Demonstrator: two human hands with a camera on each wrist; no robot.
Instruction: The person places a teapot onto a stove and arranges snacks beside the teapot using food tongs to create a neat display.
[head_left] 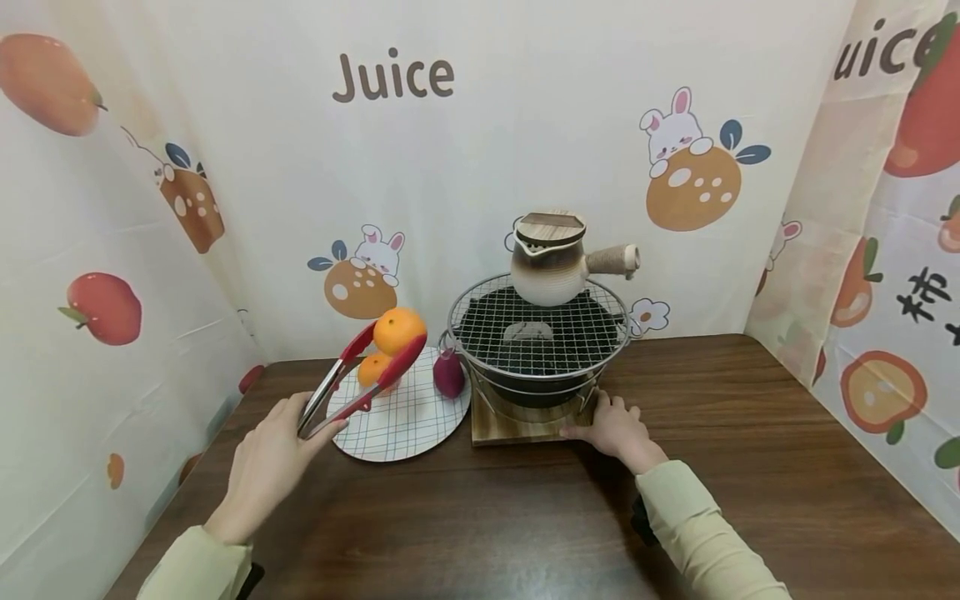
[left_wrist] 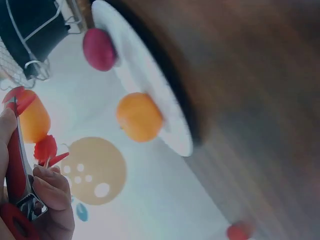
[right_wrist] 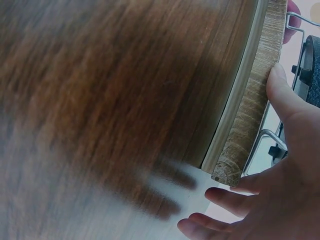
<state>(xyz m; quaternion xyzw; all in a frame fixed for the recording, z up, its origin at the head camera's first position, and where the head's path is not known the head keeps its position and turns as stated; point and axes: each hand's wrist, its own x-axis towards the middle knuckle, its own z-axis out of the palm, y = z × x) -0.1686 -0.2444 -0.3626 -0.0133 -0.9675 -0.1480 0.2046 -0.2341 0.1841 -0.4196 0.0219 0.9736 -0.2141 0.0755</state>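
My left hand (head_left: 272,457) grips red-tipped metal tongs (head_left: 327,395), whose tips hold an orange (head_left: 398,331) above the round checked plate (head_left: 397,442). In the left wrist view the held orange (left_wrist: 34,118) shows between the red tips, beside the fingers. Another orange (head_left: 372,370) and a dark purple-red fruit (head_left: 449,373) lie on the plate. My right hand (head_left: 617,431) holds the right front corner of the wooden board (head_left: 517,428) under the grill. In the right wrist view the thumb lies on the board (right_wrist: 252,95), other fingers at its side edge.
A round grill with a wire rack (head_left: 525,350) stands on the board, right of the plate. On the rack's back part sits a teapot (head_left: 550,271) with a wooden lid and a wrapped handle pointing right. Printed curtains (head_left: 480,150) enclose the brown table (head_left: 450,533) at the back and sides.
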